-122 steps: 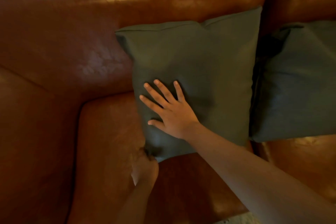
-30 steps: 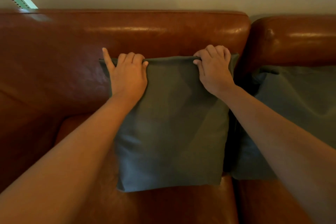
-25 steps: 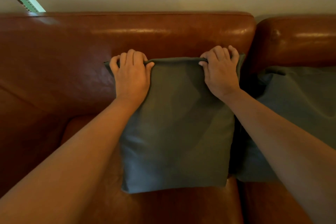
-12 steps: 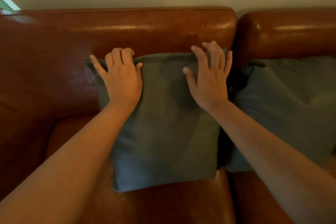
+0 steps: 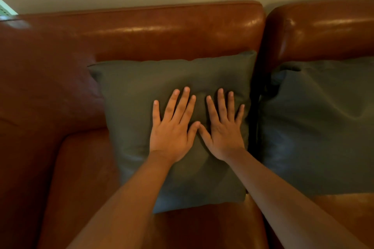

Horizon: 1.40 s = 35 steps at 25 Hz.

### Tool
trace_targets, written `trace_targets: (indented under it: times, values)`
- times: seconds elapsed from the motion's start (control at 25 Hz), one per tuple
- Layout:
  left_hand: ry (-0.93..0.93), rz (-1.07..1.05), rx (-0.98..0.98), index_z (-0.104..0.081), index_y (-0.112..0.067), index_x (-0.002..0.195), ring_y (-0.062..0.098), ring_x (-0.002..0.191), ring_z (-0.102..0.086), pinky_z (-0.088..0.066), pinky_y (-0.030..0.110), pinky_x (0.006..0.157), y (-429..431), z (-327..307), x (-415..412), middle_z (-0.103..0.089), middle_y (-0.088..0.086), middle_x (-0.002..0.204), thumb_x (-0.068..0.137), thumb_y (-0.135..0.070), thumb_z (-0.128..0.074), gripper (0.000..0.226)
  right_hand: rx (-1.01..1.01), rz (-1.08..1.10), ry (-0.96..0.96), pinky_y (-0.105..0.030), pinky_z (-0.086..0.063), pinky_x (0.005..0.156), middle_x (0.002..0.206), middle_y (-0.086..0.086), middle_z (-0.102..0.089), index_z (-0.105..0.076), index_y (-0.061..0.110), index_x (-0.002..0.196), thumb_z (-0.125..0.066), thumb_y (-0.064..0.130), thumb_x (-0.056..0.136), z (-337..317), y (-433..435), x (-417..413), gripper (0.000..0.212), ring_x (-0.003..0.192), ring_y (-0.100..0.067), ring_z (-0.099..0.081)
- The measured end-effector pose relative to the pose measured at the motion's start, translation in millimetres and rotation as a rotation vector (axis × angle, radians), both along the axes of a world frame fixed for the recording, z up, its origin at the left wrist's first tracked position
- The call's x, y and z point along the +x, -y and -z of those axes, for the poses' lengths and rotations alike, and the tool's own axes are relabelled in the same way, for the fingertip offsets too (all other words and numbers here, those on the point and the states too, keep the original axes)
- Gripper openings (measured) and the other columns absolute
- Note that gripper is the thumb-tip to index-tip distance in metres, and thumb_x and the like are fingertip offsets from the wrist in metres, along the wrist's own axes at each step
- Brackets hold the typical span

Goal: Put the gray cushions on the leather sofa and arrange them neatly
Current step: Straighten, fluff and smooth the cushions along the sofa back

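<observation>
A person's left hand and right hand lie flat, thumbs touching, on the gray cushion propped against the backrest of the leather sofa. The fingers are straight and spread, gripping nothing, and the cushion's top edge lies beyond them. A second gray cushion stands just beside it, nearer the right hand, with a dark gap between the two.

Single head view, facing forward-down, close on sofa; edges seemingly lens-warped.
</observation>
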<state>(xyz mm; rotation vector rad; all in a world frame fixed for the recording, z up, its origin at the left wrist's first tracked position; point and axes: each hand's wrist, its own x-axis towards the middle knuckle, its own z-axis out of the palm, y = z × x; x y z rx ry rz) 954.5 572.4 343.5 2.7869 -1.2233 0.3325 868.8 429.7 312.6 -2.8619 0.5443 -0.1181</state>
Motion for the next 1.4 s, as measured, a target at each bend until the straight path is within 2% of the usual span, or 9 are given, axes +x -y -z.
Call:
trace_targets:
  times: [0.16, 0.44, 0.56, 0.68, 0.8, 0.92, 1.04, 1.24, 1.4]
  values:
    - [0.000, 0.006, -0.027, -0.015, -0.020, 0.154, 0.020, 0.149, -0.007, 0.008, 0.052, 0.116, 12, 5, 1, -0.002, -0.003, 0.162, 0.098, -0.049, -0.029, 0.065, -0.001, 0.025, -0.020, -0.063, 0.009, 0.115, 0.157, 0.004, 0.032, 0.023, 0.036, 0.149, -0.007, 0.069, 0.092, -3, 10, -1, 0.072, 0.147, -0.027, 0.025]
    - [-0.032, -0.028, 0.025, -0.029, -0.017, 0.151, 0.023, 0.149, -0.013, -0.003, 0.057, 0.115, 14, -10, -6, -0.018, 0.004, 0.162, 0.096, -0.051, -0.026, 0.065, 0.037, -0.026, -0.155, -0.061, 0.010, 0.116, 0.156, 0.006, 0.032, 0.016, 0.036, 0.150, -0.016, 0.064, 0.095, -37, 11, -6, 0.070, 0.145, -0.020, 0.031]
    - [-0.078, -0.092, -0.020, -0.041, -0.013, 0.144, 0.028, 0.147, -0.020, -0.005, 0.062, 0.114, 31, -20, -19, -0.030, 0.009, 0.157, 0.095, -0.052, -0.030, 0.063, -0.002, -0.098, -0.105, -0.065, 0.001, 0.115, 0.165, 0.003, 0.007, -0.005, 0.035, 0.155, -0.026, 0.058, 0.098, -58, 28, -18, 0.065, 0.151, -0.023, 0.013]
    - [-0.164, -0.170, -0.180, -0.048, -0.011, 0.135, 0.033, 0.144, -0.024, -0.008, 0.065, 0.113, 69, -35, -35, -0.038, 0.014, 0.150, 0.095, -0.042, -0.036, 0.052, -0.130, -0.205, 0.038, -0.064, -0.001, 0.115, 0.161, -0.005, -0.024, -0.032, 0.028, 0.150, -0.042, 0.043, 0.096, -76, 53, -33, 0.057, 0.150, -0.027, -0.012]
    - [-0.215, -0.144, -0.381, -0.048, -0.012, 0.134, 0.032, 0.144, -0.024, -0.010, 0.057, 0.116, 130, -60, -54, -0.039, 0.013, 0.149, 0.096, -0.037, -0.036, 0.047, -0.135, -0.145, 0.204, -0.062, -0.004, 0.115, 0.157, -0.009, -0.032, -0.044, 0.022, 0.143, -0.051, 0.032, 0.092, -102, 105, -47, 0.052, 0.149, -0.027, -0.020]
    - [-0.254, -0.147, -0.591, -0.053, -0.008, 0.129, 0.030, 0.136, -0.038, -0.032, 0.046, 0.113, 187, -80, -70, -0.048, 0.013, 0.139, 0.097, -0.030, -0.043, 0.040, -0.139, -0.088, 0.251, -0.063, -0.006, 0.115, 0.156, -0.010, -0.033, -0.046, 0.020, 0.142, -0.051, 0.034, 0.093, -128, 164, -61, 0.051, 0.148, -0.027, -0.021]
    - [-0.491, -0.307, -0.822, -0.055, -0.010, 0.124, 0.024, 0.120, -0.050, -0.040, 0.035, 0.100, 231, -89, -72, -0.055, 0.008, 0.128, 0.098, -0.029, -0.047, 0.034, -0.145, -0.093, 0.192, -0.061, -0.002, 0.115, 0.159, -0.010, -0.028, -0.042, 0.021, 0.145, -0.046, 0.041, 0.096, -142, 218, -82, 0.052, 0.150, -0.027, -0.017]
    - [-0.928, -0.619, -0.722, -0.059, -0.017, 0.117, 0.023, 0.109, -0.056, -0.042, 0.033, 0.088, 270, -79, -71, -0.060, 0.003, 0.115, 0.098, -0.049, -0.043, 0.041, -0.054, -0.168, -0.076, -0.056, 0.004, 0.118, 0.163, -0.003, -0.015, -0.026, 0.027, 0.152, -0.028, 0.054, 0.100, -127, 274, -110, 0.059, 0.152, -0.020, -0.001]
    - [-0.852, -0.601, -0.694, -0.060, -0.015, 0.118, 0.022, 0.115, -0.052, -0.040, 0.032, 0.096, 266, -70, -95, -0.052, 0.004, 0.126, 0.096, -0.038, -0.052, 0.033, 0.008, -0.117, -0.121, -0.055, 0.001, 0.119, 0.156, 0.004, -0.033, -0.037, 0.032, 0.146, -0.030, 0.054, 0.099, -117, 266, -110, 0.052, 0.148, -0.017, -0.018]
